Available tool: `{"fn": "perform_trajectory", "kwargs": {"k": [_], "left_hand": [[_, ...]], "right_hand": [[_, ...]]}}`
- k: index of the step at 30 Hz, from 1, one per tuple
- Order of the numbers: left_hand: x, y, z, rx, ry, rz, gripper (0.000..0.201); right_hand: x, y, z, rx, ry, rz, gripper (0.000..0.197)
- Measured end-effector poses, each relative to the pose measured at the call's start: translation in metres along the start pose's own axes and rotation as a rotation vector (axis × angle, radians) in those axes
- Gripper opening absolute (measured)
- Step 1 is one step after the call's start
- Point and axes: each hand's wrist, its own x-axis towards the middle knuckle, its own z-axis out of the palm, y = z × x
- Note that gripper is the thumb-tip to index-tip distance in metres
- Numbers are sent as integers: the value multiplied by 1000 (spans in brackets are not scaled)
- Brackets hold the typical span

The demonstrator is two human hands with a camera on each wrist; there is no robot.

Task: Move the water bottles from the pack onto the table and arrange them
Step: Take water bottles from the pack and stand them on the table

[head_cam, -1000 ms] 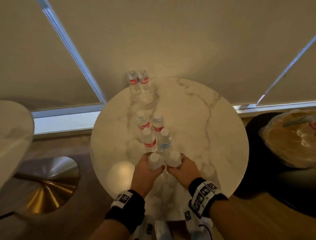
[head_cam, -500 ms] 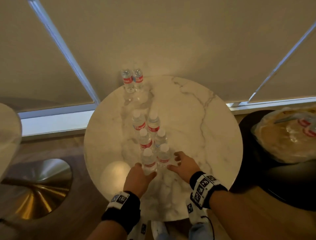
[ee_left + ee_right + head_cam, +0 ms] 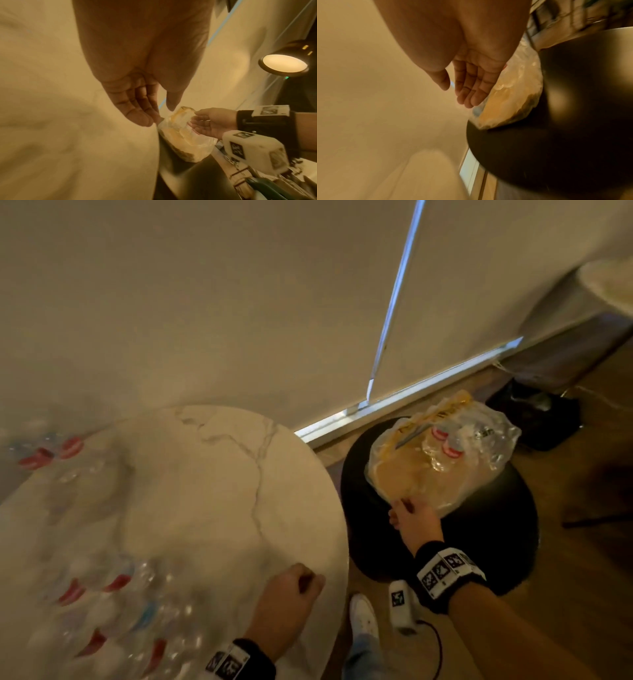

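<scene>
The torn plastic pack point(image 3: 428, 474) lies on a round black stool point(image 3: 500, 542) to the right of the marble table point(image 3: 205, 491). Two red-labelled bottles point(image 3: 445, 443) show at its far end. My right hand point(image 3: 402, 508) is at the pack's near edge, fingers straight and empty in the right wrist view point(image 3: 469, 97). My left hand point(image 3: 305, 580) hovers over the table's right rim, fingers loosely curled, holding nothing. Several blurred bottles point(image 3: 113, 611) stand in rows at the table's near left, and a pair of bottles point(image 3: 51, 451) stands at its far left.
Drawn window blinds point(image 3: 239, 302) fill the wall behind. A black lamp base point(image 3: 537, 412) stands on the wood floor beyond the stool. My white shoe point(image 3: 363, 614) is between table and stool. A lit lamp point(image 3: 284, 63) shows in the left wrist view.
Both hands let go of the front bottles on the table. My view swung right, and the right hand reached over to the pack while the left drifted to the table's right rim.
</scene>
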Motion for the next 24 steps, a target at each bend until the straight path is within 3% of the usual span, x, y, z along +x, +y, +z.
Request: {"fn": "perform_trajectory", "kwargs": {"k": [2, 3, 4, 5, 7, 9, 11, 14, 16, 21, 24], "left_hand": [[52, 49, 14, -37, -52, 56, 28], [120, 91, 41, -28, -92, 86, 26], [130, 109, 43, -11, -101, 96, 25], [200, 143, 73, -8, -130, 110, 24], [220, 165, 77, 11, -149, 131, 26], [242, 187, 87, 32, -189, 153, 27], [261, 201, 90, 80, -172, 183, 26], [309, 239, 107, 260, -104, 216, 23], [335, 263, 116, 361, -49, 240, 33], [364, 310, 133, 342, -380, 160, 44], [370, 308, 138, 302, -309, 171, 43]], "right_hand": [[57, -4, -26, 68, 55, 106, 26], [124, 3, -53, 125, 93, 175, 24], [139, 8, -54, 153, 111, 207, 20], [210, 26, -68, 173, 109, 252, 15], [219, 33, -68, 68, 111, 247, 20], [214, 24, -67, 0, 156, 269, 44], [204, 16, -65, -159, 167, 163, 53], [223, 16, -73, -31, 110, 84, 56], [238, 17, -84, 26, 122, 61, 57], [254, 21, -108, 16, 143, 102, 54], [259, 25, -118, 17, 102, 91, 44]]}}
